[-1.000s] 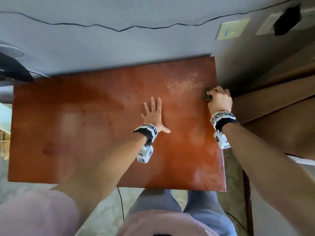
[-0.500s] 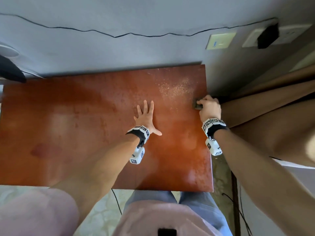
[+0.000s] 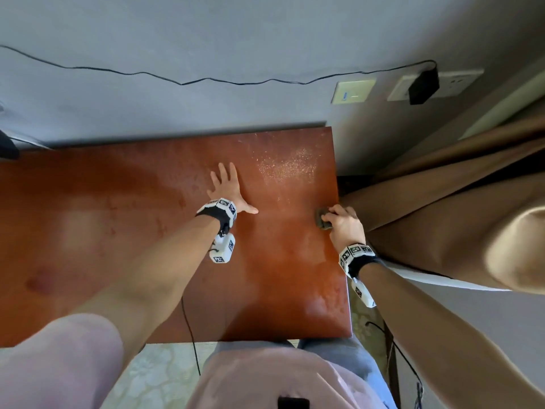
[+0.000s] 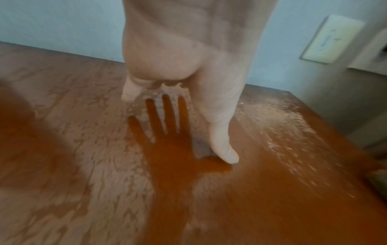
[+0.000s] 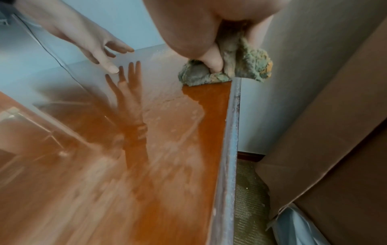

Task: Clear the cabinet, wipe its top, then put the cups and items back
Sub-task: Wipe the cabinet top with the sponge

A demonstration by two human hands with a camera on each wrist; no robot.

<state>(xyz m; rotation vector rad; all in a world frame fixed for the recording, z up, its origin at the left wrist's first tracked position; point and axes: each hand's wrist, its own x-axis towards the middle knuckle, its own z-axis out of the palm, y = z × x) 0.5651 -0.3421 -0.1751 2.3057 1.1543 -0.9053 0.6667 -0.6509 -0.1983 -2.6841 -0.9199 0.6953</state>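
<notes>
Your right hand has dragged cloth back toward you along cabinet top right edge; fingers bunched round it. Left hand flat, fingers spread, bracing mid-top. Beyond: crumb patch unwiped. Risk: cloth overhangs edge, could push grit onto floor.

No text or label can be read anywhere.
</notes>
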